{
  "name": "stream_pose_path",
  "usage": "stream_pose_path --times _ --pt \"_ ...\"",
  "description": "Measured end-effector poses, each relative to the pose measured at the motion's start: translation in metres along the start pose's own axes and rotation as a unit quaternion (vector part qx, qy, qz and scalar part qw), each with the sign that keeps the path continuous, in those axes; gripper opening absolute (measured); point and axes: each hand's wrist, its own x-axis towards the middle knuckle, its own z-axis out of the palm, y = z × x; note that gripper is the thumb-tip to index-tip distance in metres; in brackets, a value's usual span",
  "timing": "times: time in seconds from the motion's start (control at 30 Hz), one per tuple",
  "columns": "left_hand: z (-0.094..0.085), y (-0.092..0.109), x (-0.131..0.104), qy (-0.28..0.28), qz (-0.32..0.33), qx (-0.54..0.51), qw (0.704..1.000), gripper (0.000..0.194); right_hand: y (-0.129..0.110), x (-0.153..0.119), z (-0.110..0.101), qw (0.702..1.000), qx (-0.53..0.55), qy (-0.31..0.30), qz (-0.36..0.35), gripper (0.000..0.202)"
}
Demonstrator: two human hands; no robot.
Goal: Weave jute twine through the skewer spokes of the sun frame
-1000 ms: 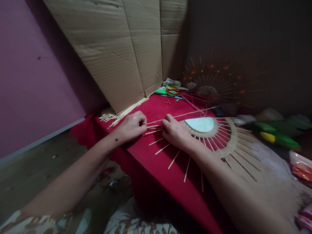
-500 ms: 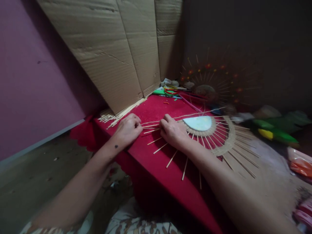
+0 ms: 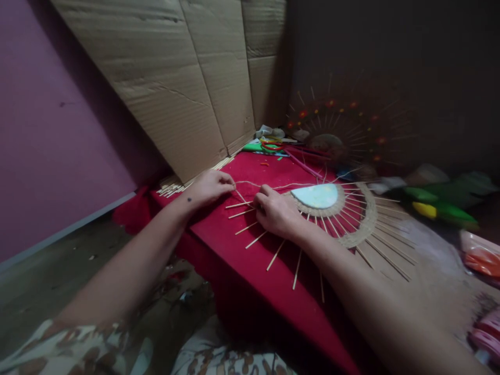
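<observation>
A half-round frame of thin wooden sticks [image 3: 275, 255] fans out over the red cloth, with a woven twine band [image 3: 367, 221] across the sticks and a pale blue half-disc [image 3: 317, 195] at its centre. My left hand [image 3: 213, 186] pinches a strand of twine [image 3: 250, 182], off to the left of the stick ends. The strand runs from those fingers toward the sticks beside my right hand. My right hand [image 3: 273, 209] is closed over the left-hand sticks, its fingertips partly hidden; part of the frame lies behind that hand and forearm.
Loose sticks [image 3: 171, 188] lie under a leaning cardboard sheet [image 3: 156, 78]. Scissors with red handles [image 3: 272, 146] and green items sit at the back. A similar finished-looking sunburst with red flowers [image 3: 331, 103] stands at the dark wall. A packet [image 3: 480, 255] lies at right.
My left hand has moved up and away from the stick ends, drawing the twine into a loose bend. My right hand stays almost in place on the sticks.
</observation>
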Motion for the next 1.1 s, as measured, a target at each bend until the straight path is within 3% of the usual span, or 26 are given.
stream_pose_path --times 0.13,0.27,0.47,0.63,0.73,0.87,1.0,1.1 --pt "0.005 0.018 0.034 -0.038 0.013 -0.028 0.999 0.013 0.010 0.000 0.004 0.990 0.137 0.036 0.011 0.017" --pt "0.015 0.032 0.054 -0.064 0.038 -0.062 0.995 0.009 0.021 0.002 0.009 0.956 0.278 0.080 0.058 0.017" --pt "0.028 0.039 0.048 -0.090 0.053 -0.181 0.978 0.012 0.029 0.004 0.020 0.914 0.372 0.130 0.093 0.020" --pt "0.023 0.035 0.037 -0.105 0.068 -0.292 0.948 0.017 0.030 0.005 0.021 0.892 0.408 0.148 0.125 0.027" --pt "0.018 0.034 0.034 -0.133 0.103 -0.298 0.940 0.018 0.029 0.005 0.016 0.898 0.403 0.120 0.132 0.032" --pt "0.015 0.034 0.030 -0.168 0.133 -0.268 0.939 0.014 0.025 0.003 0.012 0.930 0.351 0.079 0.077 0.026" --pt "0.011 0.033 0.026 -0.221 0.136 -0.253 0.932 0.015 0.024 0.003 0.014 0.942 0.319 0.104 0.026 0.015" --pt "0.007 0.027 0.027 -0.214 0.126 -0.258 0.934 0.020 0.025 0.004 0.017 0.934 0.335 0.125 0.023 0.013"
